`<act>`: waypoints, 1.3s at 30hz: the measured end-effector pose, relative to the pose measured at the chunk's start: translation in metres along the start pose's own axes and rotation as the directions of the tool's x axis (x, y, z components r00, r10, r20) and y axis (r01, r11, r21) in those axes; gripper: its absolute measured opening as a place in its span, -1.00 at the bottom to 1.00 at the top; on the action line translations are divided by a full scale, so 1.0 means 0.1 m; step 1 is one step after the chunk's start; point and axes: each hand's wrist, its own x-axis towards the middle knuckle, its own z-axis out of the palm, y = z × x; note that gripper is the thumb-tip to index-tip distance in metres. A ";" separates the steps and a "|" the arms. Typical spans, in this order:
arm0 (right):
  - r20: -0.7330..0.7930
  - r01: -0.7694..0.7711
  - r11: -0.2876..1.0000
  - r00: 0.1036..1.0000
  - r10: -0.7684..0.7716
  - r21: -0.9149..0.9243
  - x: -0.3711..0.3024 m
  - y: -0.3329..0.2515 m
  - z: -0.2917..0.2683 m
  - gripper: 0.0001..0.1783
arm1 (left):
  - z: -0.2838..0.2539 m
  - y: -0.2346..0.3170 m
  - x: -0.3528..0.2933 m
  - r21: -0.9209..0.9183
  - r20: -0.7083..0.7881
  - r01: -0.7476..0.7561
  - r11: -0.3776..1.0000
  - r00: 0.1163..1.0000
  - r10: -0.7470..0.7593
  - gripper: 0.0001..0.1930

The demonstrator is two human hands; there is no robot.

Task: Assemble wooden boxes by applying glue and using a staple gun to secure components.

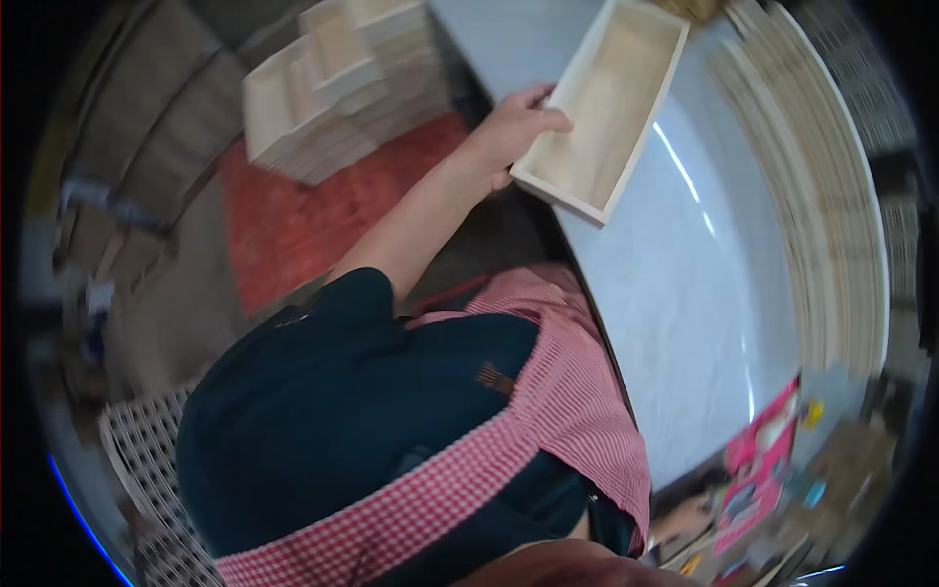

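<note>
A shallow rectangular box of pale wood [608, 98], without a lid, is in my left hand [523, 127]. My thumb lies over the rim of its long left side and the fingers are mostly hidden beneath. The box is over the white tabletop [675, 323], with its near corner pointing towards me. At the lower right, my right hand [688, 517] is small and blurred beside a bright pink printed item [758, 470]. Whether its fingers hold anything is unclear.
Stacked wooden boxes [323, 98] stand on a red surface [323, 210] at the left. Along the table's right side runs a long row of thin wooden pieces [812, 196]. A white lattice plastic seat or crate [147, 450] shows at lower left, and cardboard [147, 108] at far left.
</note>
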 end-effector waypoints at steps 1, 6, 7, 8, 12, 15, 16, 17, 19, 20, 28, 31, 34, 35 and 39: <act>-0.028 -0.018 0.997 0.999 0.016 -0.072 0.01 -0.08 -0.04 -0.56 | -0.26 0.19 -0.04 0.030 -0.089 -0.124 0.992 0.988 0.126 -0.36; 0.000 0.004 0.998 1.000 -0.004 -0.061 0.40 -0.26 0.51 -0.45 | -1.68 1.03 -0.42 0.445 -0.636 -0.348 0.825 0.526 0.565 -0.44; -0.028 0.063 0.998 0.998 -0.063 -0.028 0.45 -0.26 0.56 -0.46 | -1.88 1.15 -0.49 0.492 -0.706 -0.273 0.827 0.430 0.563 -0.46; -0.057 0.122 0.992 0.991 -0.121 0.016 0.48 -0.36 0.67 -0.47 | -2.16 1.17 -0.50 0.501 -0.731 -0.322 0.803 0.339 0.592 -0.51; -0.204 0.353 0.918 0.927 -0.316 0.179 0.65 -0.72 0.94 -0.50 | -3.61 1.11 -0.48 0.443 -0.762 -0.244 0.863 0.405 0.505 -0.51; -0.221 0.355 0.914 0.924 -0.311 0.195 0.61 -0.95 0.84 -0.53 | -3.67 0.99 -0.16 0.326 -0.785 -0.178 0.928 0.496 0.371 -0.54; -0.183 0.326 0.924 0.939 -0.291 0.199 0.62 -1.06 0.76 -0.55 | -3.75 0.96 -0.18 0.322 -0.790 -0.183 0.929 0.489 0.370 -0.54; -0.146 0.294 0.934 0.952 -0.269 0.201 0.63 -1.17 0.68 -0.58 | -3.76 0.94 -0.11 0.320 -0.791 -0.175 0.931 0.491 0.364 -0.56; -0.066 0.226 0.953 0.974 -0.217 0.203 0.60 -1.39 0.52 -0.61 | -3.69 0.91 0.12 0.320 -0.791 -0.162 0.933 0.497 0.358 -0.59; -0.025 0.189 0.961 0.982 -0.188 0.202 0.58 -1.51 0.44 -0.63 | -3.71 0.93 0.27 0.323 -0.789 -0.154 0.934 0.501 0.356 -0.61; 0.525 -0.070 0.976 0.834 0.171 -0.208 0.42 -2.45 -0.40 -0.61 | -3.86 0.84 0.96 0.343 -0.773 -0.073 0.937 0.545 0.325 -0.73; 0.387 -0.080 0.997 0.919 0.069 0.012 0.38 -2.26 -0.22 -0.70 | -3.89 0.81 0.89 0.375 -0.752 -0.107 0.921 0.545 0.370 -0.70; 0.220 -0.047 0.971 0.976 -0.006 0.236 0.31 -2.16 0.02 -0.64 | -3.91 0.77 0.67 0.424 -0.722 -0.161 0.891 0.533 0.441 -0.65; 0.192 -0.029 0.967 0.981 -0.021 0.254 0.29 -2.16 0.08 -0.61 | -3.92 0.77 0.62 0.441 -0.712 -0.179 0.880 0.528 0.464 -0.63; 0.108 0.022 0.953 0.993 -0.057 0.302 0.27 -2.12 0.17 -0.50 | -3.92 0.71 0.33 0.501 -0.663 -0.246 0.830 0.507 0.551 -0.56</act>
